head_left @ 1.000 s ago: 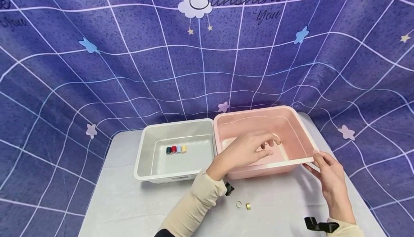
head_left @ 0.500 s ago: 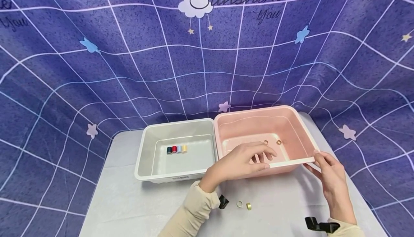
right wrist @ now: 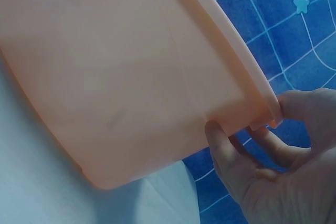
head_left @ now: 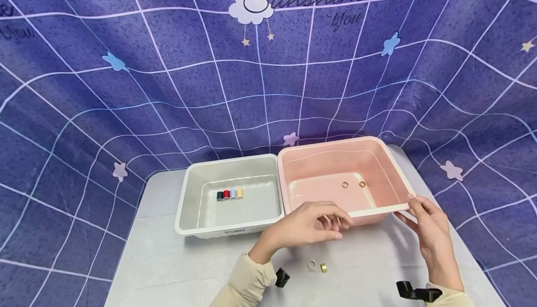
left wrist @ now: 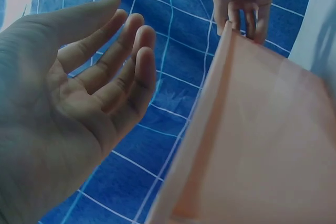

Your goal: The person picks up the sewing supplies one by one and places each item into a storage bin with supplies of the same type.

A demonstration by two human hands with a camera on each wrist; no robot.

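My left hand hovers over the near rim of the pink bin, its fingers loosely bent with nothing between them; the left wrist view shows its bare palm. At the bin's near right corner, my right hand pinches the rim between thumb and fingers, seen closely in the right wrist view. Two small gold rings, one ring beside another ring, lie on the pink bin's floor. On the table in front, a ring lies flat and a gold ring stands on edge.
A light grey bin stands against the pink bin's left side. Inside it is a row of several thread spools, dark, red, light blue and yellow. A white-covered table lies beneath, with a blue gridded curtain behind.
My left hand has drawn back from inside the pink bin toward its near rim, uncovering the two rings on the floor. My right hand keeps its hold on the corner.
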